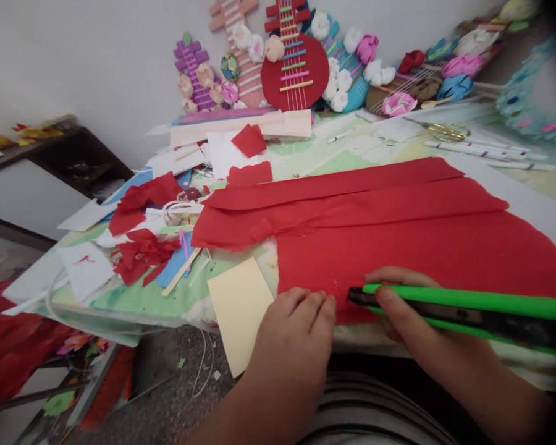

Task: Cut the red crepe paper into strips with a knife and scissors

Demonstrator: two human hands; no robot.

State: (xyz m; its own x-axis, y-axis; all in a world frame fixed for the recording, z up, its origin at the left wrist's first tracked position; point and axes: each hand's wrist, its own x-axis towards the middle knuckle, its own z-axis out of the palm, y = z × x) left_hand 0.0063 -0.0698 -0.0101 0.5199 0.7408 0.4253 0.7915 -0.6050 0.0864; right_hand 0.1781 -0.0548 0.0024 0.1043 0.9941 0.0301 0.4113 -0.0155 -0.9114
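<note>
Red fabric lies spread over the front right of the table, with a folded red strip along its far side. My left hand rests on the near left edge of the fabric, fingers curled together; whether anything is pinched under them is hidden. In my right hand is a green and black stapler-like tool, gripped between thumb and fingers. The tool's black tip is over the fabric, a little right of my left fingertips. A cream paper card lies left of my left hand, overhanging the table edge.
Red scraps and paper strips clutter the table's left side. Decorated instrument-shaped crafts lean on the wall behind. Gold-handled scissors and marked white rods lie at the back right. A shelf stands at the left.
</note>
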